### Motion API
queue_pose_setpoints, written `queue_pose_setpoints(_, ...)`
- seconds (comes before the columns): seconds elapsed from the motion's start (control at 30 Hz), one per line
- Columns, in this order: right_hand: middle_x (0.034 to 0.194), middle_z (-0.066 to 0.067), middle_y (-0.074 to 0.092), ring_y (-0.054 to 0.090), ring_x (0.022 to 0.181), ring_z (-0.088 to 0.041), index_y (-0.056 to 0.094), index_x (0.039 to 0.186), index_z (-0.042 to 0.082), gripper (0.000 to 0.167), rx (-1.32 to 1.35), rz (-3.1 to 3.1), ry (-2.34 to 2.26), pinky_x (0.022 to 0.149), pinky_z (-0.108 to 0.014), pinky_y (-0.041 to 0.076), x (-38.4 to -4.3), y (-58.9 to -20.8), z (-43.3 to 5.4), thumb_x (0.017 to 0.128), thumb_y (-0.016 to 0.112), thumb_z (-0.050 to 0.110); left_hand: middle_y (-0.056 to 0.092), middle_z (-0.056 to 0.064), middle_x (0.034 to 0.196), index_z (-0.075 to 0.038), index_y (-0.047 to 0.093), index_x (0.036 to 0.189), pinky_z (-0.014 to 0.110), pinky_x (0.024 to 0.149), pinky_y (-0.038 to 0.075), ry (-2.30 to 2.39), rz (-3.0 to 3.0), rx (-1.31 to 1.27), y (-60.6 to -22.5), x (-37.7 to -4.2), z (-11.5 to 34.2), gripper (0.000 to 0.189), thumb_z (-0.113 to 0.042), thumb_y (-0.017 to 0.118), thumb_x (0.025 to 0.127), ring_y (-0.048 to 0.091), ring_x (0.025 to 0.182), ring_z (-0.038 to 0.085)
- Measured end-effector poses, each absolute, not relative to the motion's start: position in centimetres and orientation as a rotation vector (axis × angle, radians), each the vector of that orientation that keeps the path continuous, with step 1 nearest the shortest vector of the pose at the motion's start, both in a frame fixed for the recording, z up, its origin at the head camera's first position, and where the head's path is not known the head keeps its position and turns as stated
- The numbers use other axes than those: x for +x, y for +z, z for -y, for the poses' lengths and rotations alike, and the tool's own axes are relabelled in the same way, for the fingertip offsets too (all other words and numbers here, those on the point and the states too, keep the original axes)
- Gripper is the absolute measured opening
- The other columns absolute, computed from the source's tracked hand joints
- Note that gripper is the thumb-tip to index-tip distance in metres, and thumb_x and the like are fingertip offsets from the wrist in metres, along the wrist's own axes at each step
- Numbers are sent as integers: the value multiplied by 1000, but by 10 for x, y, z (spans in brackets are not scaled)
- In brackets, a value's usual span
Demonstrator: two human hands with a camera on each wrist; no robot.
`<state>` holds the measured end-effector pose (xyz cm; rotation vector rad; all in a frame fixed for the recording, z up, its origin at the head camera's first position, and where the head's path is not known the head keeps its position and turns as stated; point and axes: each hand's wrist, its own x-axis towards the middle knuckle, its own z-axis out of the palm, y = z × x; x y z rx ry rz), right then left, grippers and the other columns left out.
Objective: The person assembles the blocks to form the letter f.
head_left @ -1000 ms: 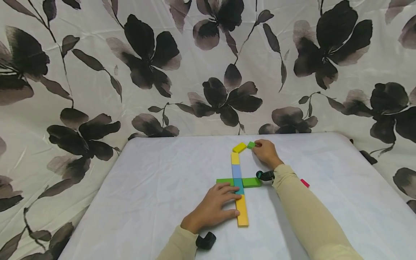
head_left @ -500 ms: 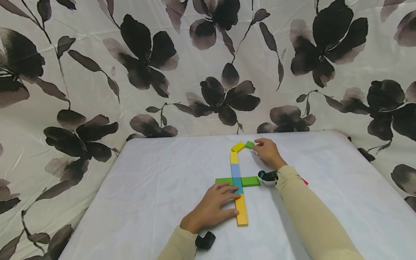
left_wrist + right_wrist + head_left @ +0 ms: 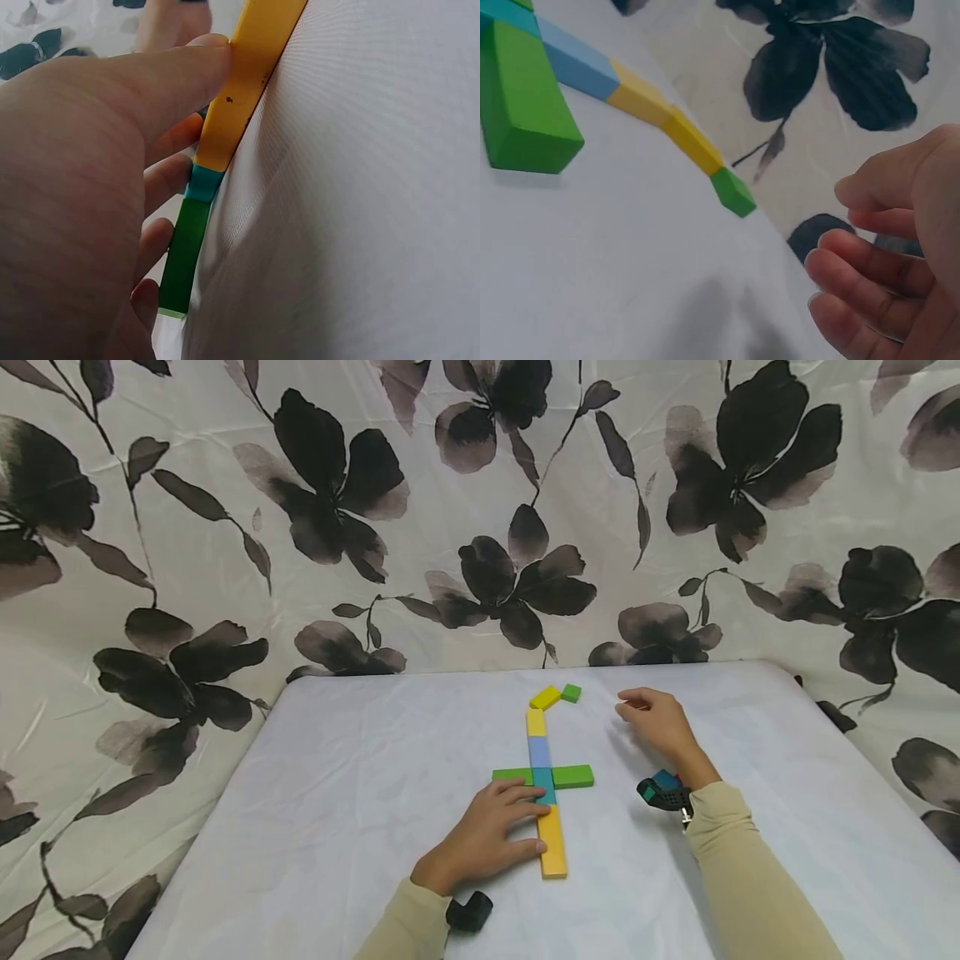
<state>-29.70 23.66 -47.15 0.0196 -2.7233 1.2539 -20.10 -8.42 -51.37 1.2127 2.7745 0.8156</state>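
My left hand (image 3: 483, 831) lies over the lower part of a row of wooden blocks. Its thumb and fingertips touch the long orange-yellow block (image 3: 553, 856) and the teal block (image 3: 550, 795). Green blocks stick out on both sides, a right one (image 3: 573, 777) and a left one (image 3: 510, 774). Farther up come a light blue block (image 3: 539, 752), a pale yellow one (image 3: 536, 722), a tilted yellow one (image 3: 546, 697) and a small green block (image 3: 733, 193) at the end. My right hand (image 3: 660, 722), loosely curled and holding nothing, hovers right of that small block.
A white cloth covers the table (image 3: 337, 793), and a floral curtain (image 3: 420, 485) hangs behind its far edge. Beside the right wrist strap (image 3: 663, 797) a red sliver (image 3: 678, 776) shows, mostly hidden by the wrist.
The small green block has moved left against the tilted yellow one. My right hand has let go of it and drawn back to the right. The left hand stays on the row.
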Motion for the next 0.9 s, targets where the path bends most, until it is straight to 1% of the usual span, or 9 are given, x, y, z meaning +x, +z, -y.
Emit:
queue_pose_setpoints(0.1,116,-18,66,60,106,-33,63,132,1,42,41,2715,1243,90,-47,49,-284,-470,-240,100,61,30,47,-11,149,-28,63,137,53,116,26,827,-2777,1201,-514,-200,85,48,-50,65,95,31,145,21)
queue_pose_setpoints(0.2,117,-18,66,59,108,-33,63,132,2,41,7,2722,1230,93,-51,48,-272,-470,-245,100,61,29,48,-11,149,-28,63,137,54,116,26,831,-2774,1204,-515,-199,85,48,-50,65,95,31,145,21)
queue_pose_setpoints(0.33,118,-18,66,59,109,-34,63,132,3,41,-17,2735,1192,94,-52,48,-261,-472,-254,101,59,31,48,-10,149,-27,63,137,54,116,25,827,-2773,1214,-514,-199,83,47,-48,65,95,30,145,22)
queue_pose_setpoints(0.43,121,-19,65,58,110,-34,62,132,4,44,-13,2746,1179,95,-53,48,-254,-473,-261,101,58,35,47,-12,150,-28,64,136,53,117,25,808,-2771,1183,-513,-199,83,46,-48,66,95,29,146,20)
queue_pose_setpoints(0.57,124,-19,64,56,113,-36,61,134,4,45,-27,2766,1185,98,-55,47,-243,-475,-272,102,58,35,46,-14,150,-30,63,136,52,117,24,789,-2761,1143,-513,-200,82,46,-49,66,94,28,146,18)
queue_pose_setpoints(0.9,122,-21,63,55,112,-38,60,133,1,45,-46,2764,1113,93,-54,48,-219,-482,-298,102,58,33,45,-15,150,-30,62,138,52,117,25,775,-2781,1155,-513,-201,82,52,-56,65,93,29,146,18)
